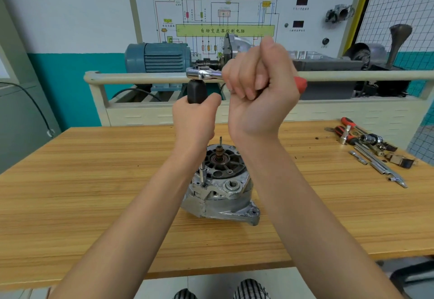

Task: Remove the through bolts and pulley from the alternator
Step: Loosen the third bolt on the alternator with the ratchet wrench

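A silver alternator stands on the wooden table, its rear end with bearing and slip rings facing up. A long driver rises from a bolt at its upper left edge. My left hand grips the driver's black handle. A chrome ratchet sits across the top of that handle. My right hand is curled round the ratchet's red-ended handle. The driver's shaft shows just above the bolt; my left wrist hides its middle.
Several loose tools, red-handled drivers, sockets and extension bars lie at the table's right rear. Behind the table stands a training bench with a rail, a blue motor and a wiring-diagram board.
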A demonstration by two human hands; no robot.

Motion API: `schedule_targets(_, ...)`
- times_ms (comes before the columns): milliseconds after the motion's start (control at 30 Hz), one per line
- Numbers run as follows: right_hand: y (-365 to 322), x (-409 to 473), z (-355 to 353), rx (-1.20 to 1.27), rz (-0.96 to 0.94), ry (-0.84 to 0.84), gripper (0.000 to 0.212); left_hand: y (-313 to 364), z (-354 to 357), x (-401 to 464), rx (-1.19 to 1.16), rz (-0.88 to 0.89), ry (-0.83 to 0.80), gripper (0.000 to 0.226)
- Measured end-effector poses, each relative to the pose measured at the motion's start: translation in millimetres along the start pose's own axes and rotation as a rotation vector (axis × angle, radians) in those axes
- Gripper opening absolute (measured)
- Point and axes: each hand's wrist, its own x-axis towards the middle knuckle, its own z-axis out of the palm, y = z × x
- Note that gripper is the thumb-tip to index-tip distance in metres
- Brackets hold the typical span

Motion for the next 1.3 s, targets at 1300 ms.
schedule_targets(1300, -0.4, 11.5, -10.6, 0.168, 0.161, 0.074, 0.058, 5.1, -7.9, 0.5, -0.008, -0.043, -0.13, 0.04)
